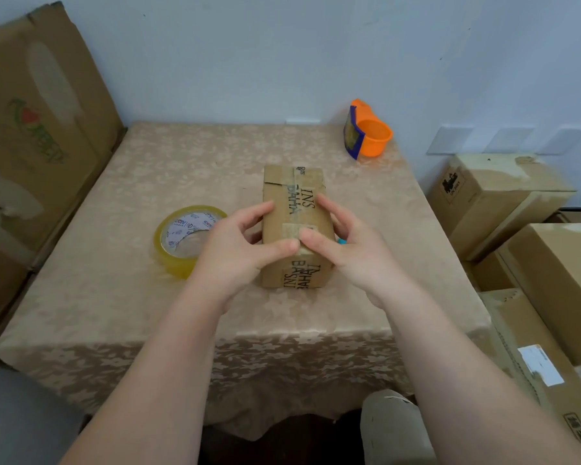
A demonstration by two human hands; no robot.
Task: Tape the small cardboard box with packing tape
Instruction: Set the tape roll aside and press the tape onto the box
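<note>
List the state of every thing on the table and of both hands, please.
Small brown cardboard box: flaps shut, tape strips on top.
Yellowish clear tape roll: lying flat, left of box, untouched.
Orange plastic tape dispenser: at far edge, unused.
Left hand: open, thumb pressing box top.
Right hand: open, thumb pressing box top.

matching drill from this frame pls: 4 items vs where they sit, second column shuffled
Items:
1. small cardboard box
2. tape roll
3. orange tape dispenser
4. stacked cartons

Places:
A. far right corner of the table
B. table centre, between left hand and right hand
C. on the floor, right of the table
D. flat on the table, left of the box

Pairs: 1-B, 2-D, 3-A, 4-C
</note>
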